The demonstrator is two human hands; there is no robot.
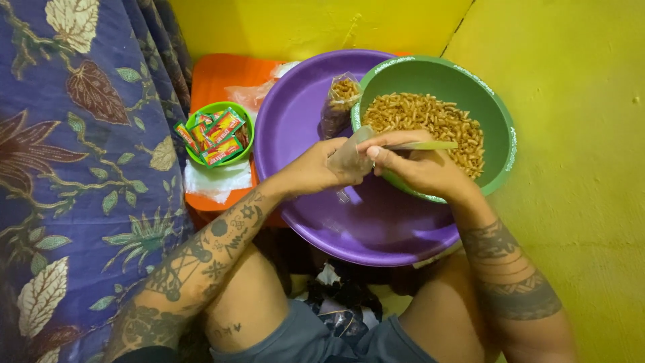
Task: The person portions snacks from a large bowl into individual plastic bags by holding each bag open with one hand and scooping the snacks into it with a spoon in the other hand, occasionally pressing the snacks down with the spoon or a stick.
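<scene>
My left hand [321, 168] holds a small clear plastic bag [351, 152] over the purple basin [302, 114]. My right hand [420, 168] pinches the bag's mouth and also grips a pale green spoon [423, 145], which lies across the rim of the green bowl [494, 107]. That bowl is full of golden fried snack pieces [430, 121]. A filled clear bag of the same snack [341, 97] leans upright in the purple basin against the green bowl.
A small green bowl [190, 153] with several red and green sachets [222, 134] sits on an orange tray [215, 81], beside white paper [218, 180] and clear bags [252, 94]. Flowered blue cloth [80, 168] hangs left. Yellow wall and floor [578, 202] surround.
</scene>
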